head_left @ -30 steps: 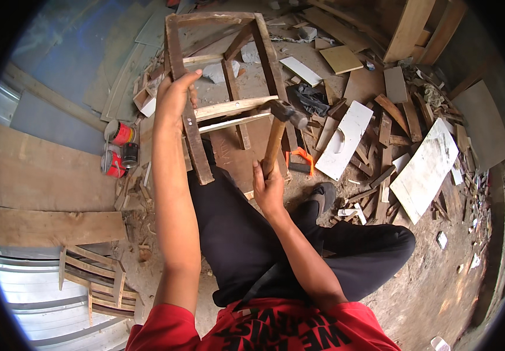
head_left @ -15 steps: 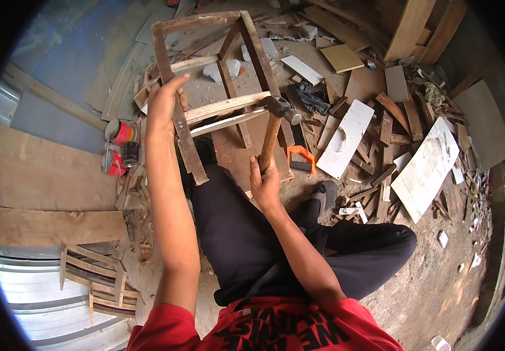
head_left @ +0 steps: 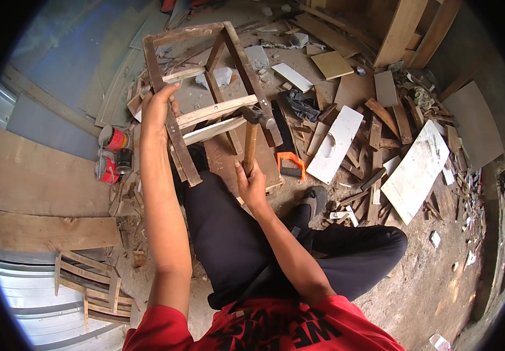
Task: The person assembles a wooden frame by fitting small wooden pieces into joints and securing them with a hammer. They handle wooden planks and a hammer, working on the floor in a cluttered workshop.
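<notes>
My left hand [head_left: 157,112] is closed around one leg of a wooden stool frame [head_left: 220,110], which is held up tilted above my lap. The frame has dark legs and a paler crossrail. My right hand [head_left: 253,186] grips a hammer [head_left: 250,145] low on its wooden handle. The hammer's dark metal head is beside the right end of the pale rail, near the right leg; whether it touches the wood I cannot tell. Beneath the frame lies a brown board [head_left: 220,158]. Right of it, a hand saw [head_left: 291,164] with an orange handle rests on the ground.
Wood offcuts [head_left: 375,133] and white panels [head_left: 335,144] [head_left: 417,171] litter the floor at the right. Paint cans [head_left: 113,138] stand at the left by leaning boards. A slatted wooden piece [head_left: 91,281] lies lower left. My shoe [head_left: 314,202] is near the saw.
The hammer has moved left relative to the stool frame, its head now nearer the rail's end. The frame has come slightly lower. The whole view has shifted a little. Both hands keep their grip.
</notes>
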Demonstrator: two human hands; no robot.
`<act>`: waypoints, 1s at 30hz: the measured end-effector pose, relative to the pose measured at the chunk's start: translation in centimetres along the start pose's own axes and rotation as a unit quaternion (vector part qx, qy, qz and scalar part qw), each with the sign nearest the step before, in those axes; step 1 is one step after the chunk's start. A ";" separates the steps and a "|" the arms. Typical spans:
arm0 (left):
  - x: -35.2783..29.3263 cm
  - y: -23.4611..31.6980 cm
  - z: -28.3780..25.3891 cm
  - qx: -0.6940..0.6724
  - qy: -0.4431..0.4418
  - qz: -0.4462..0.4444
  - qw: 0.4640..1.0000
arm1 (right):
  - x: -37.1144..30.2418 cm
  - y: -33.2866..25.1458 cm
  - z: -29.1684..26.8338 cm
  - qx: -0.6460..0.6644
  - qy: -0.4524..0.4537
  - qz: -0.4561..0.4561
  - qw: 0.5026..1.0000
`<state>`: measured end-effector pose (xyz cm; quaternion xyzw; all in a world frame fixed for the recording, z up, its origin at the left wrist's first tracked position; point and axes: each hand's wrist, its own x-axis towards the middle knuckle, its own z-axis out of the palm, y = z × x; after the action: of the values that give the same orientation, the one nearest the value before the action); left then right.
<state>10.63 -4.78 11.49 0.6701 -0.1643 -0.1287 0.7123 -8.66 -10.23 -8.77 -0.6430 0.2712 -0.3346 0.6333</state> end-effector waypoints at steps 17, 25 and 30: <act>-4.1 1.6 3.2 0.047 -0.064 0.043 0.996 | 1.7 -2.7 0.4 0.344 0.007 0.037 0.938; -0.7 1.3 4.1 0.056 -0.047 0.033 0.997 | 0.5 -6.3 -2.3 0.316 0.124 -0.149 0.929; 0.3 0.7 0.8 0.031 -0.050 0.029 0.998 | 0.6 -4.7 -7.4 0.159 0.191 -0.122 0.961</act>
<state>10.61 -5.55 12.27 0.6796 -0.2230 -0.1364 0.6854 -14.38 -15.16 -4.24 -0.4865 0.2500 -0.5645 0.6182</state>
